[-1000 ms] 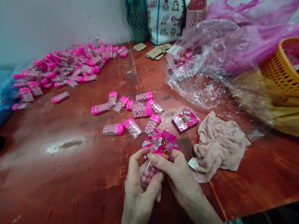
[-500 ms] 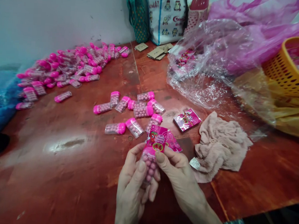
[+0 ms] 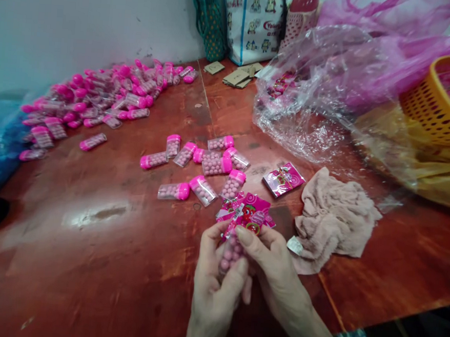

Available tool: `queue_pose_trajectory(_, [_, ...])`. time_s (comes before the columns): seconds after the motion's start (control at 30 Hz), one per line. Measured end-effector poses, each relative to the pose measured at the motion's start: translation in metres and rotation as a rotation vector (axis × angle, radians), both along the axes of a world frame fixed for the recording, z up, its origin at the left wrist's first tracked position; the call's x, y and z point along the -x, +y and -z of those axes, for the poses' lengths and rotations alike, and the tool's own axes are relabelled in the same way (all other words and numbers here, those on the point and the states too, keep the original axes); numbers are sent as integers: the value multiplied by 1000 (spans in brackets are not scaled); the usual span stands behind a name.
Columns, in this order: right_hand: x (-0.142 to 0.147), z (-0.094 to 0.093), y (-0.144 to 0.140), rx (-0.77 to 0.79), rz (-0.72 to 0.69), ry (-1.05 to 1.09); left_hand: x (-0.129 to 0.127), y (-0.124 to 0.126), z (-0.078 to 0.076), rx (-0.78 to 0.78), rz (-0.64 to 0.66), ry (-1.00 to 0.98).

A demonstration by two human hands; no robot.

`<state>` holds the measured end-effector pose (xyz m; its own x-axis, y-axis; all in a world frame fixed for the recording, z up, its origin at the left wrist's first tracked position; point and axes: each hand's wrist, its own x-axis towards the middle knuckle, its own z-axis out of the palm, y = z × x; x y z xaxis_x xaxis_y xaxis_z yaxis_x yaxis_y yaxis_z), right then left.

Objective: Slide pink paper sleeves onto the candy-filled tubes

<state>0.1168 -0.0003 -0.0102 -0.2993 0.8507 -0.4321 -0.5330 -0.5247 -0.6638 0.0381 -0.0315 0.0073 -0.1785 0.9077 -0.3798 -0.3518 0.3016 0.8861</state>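
My left hand (image 3: 213, 286) grips a clear candy vial (image 3: 230, 251) full of pink balls, low in the middle of the view. My right hand (image 3: 272, 267) pinches a pink printed label (image 3: 249, 215) against the top of that vial. Just beyond my fingers, more pink labels (image 3: 228, 210) lie on the red-brown table (image 3: 99, 252). Several filled vials with pink caps (image 3: 204, 162) are scattered a little farther away. One separate pink label (image 3: 284, 179) rests flat to the right of them.
A large heap of pink-capped vials (image 3: 99, 98) lines the wall at the left. A beige cloth (image 3: 333, 219) lies right of my hands. Crumpled clear plastic (image 3: 315, 87), an orange basket (image 3: 439, 104), a printed tote bag (image 3: 252, 21) and cardboard scraps (image 3: 237, 76) fill the back right.
The pink label went from upright over the vial to tilted and pressed lower against it. My left hand closed more tightly around the vial. Both hands stayed in place.
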Motion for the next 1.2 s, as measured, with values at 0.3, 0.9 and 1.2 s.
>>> queue_pose_trajectory(0.3, [6,-5,-6,-12,-68,-45,14,-6,2,-28,48,-100])
queue_pose_trajectory(0.9, [-6,9,-20,-633,-224,-697,22,8,-2,302,-308,-415])
queue_pose_trajectory(1.2, [-19,29,-28,-828,-162,-785,14,-5,6,133,-169,-399])
